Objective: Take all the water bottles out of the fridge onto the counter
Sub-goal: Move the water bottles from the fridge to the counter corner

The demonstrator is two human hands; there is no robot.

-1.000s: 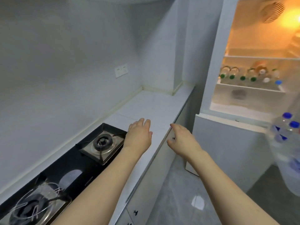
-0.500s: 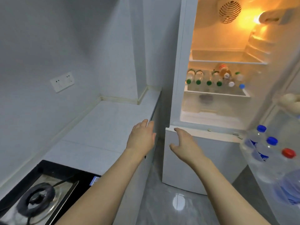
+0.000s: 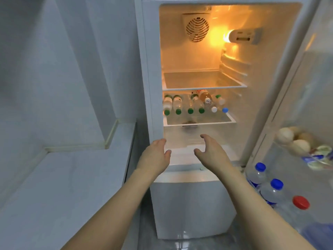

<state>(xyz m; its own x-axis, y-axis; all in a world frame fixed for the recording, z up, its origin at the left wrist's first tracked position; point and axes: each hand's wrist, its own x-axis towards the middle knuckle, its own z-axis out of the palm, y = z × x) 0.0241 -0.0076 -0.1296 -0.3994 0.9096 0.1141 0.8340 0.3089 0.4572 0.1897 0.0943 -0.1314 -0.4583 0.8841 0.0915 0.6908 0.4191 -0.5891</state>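
Reach toward the open fridge (image 3: 149, 69), before the first grasp.
Left hand (image 3: 155, 156) and right hand (image 3: 210, 152) are spread and empty; next, probably grasp a bottle (image 3: 167, 104) lying on the shelf (image 3: 200, 122).

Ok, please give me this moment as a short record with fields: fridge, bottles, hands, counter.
fridge: door open, light on
shelf bottles: lying on the lower shelf, caps toward the camera
door bottles: upright in the door rack, blue and red caps
left hand: open, holds nothing
right hand: open, holds nothing
counter: left of the fridge, no bottles on it
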